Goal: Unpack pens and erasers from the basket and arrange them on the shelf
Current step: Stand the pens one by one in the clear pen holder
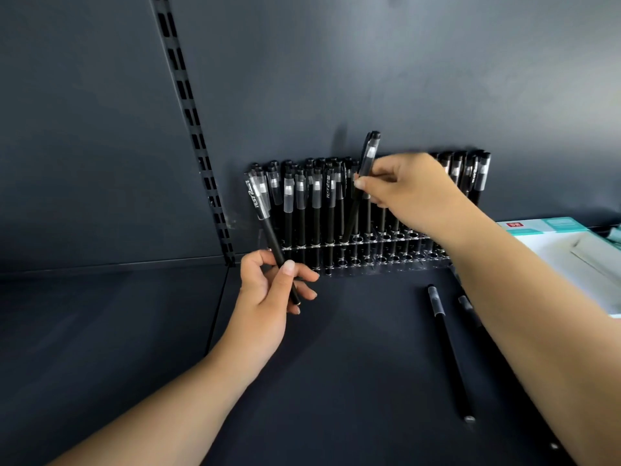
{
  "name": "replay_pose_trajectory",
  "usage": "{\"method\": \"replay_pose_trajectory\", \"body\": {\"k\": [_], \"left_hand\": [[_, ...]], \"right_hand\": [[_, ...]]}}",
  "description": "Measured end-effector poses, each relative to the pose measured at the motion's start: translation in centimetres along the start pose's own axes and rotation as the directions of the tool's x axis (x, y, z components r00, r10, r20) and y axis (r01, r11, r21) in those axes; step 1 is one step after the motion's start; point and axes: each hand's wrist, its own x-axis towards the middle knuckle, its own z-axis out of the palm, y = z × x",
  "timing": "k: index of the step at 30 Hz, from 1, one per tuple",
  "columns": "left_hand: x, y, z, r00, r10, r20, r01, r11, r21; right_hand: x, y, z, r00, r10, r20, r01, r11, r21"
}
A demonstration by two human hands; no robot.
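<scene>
She is slotting pens into the clear acrylic holder rack [366,250]: her right hand [413,190] pinches a black capped pen [364,169] above its middle holes, her left hand [268,290] grips another pen [268,227] at its left end. Next, I'd say, the tip must find an empty hole.

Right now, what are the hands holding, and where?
Left hand pinches a black pen near its bottom; right hand holds another black pen mid-barrel.

The right hand [413,190] is motion-blurred and hides several pens in the rack [369,245]. The white box [551,240] is cut off by the right edge; its label is unreadable.
</scene>
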Motion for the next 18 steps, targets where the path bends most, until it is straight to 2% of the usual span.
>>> {"method": "replay_pose_trajectory", "body": {"k": [5, 9, 15, 17, 18], "left_hand": [[0.0, 0.1, 0.0, 0.999, 0.038, -0.001, -0.037, 0.998, 0.060], [0.0, 0.1, 0.0, 0.998, 0.063, -0.015, -0.060, 0.991, 0.118], [-0.3, 0.1, -0.1, 0.994, 0.105, -0.041, -0.095, 0.977, 0.191], [-0.4, 0.1, -0.1, 0.991, 0.120, -0.050, -0.107, 0.970, 0.218], [-0.5, 0.2, -0.1, 0.990, 0.130, -0.052, -0.115, 0.967, 0.229]], "right_hand": [[-0.5, 0.5, 2.0, 0.983, 0.042, 0.176, -0.035, 0.998, -0.044], [-0.7, 0.7, 2.3, 0.980, 0.067, 0.190, -0.060, 0.997, -0.041], [-0.7, 0.0, 1.1, 0.947, 0.109, 0.301, -0.050, 0.979, -0.196], [-0.7, -0.7, -0.1, 0.960, 0.091, 0.264, -0.050, 0.986, -0.156], [-0.8, -1.1, -0.8, 0.969, 0.073, 0.236, -0.059, 0.996, -0.066]]}}
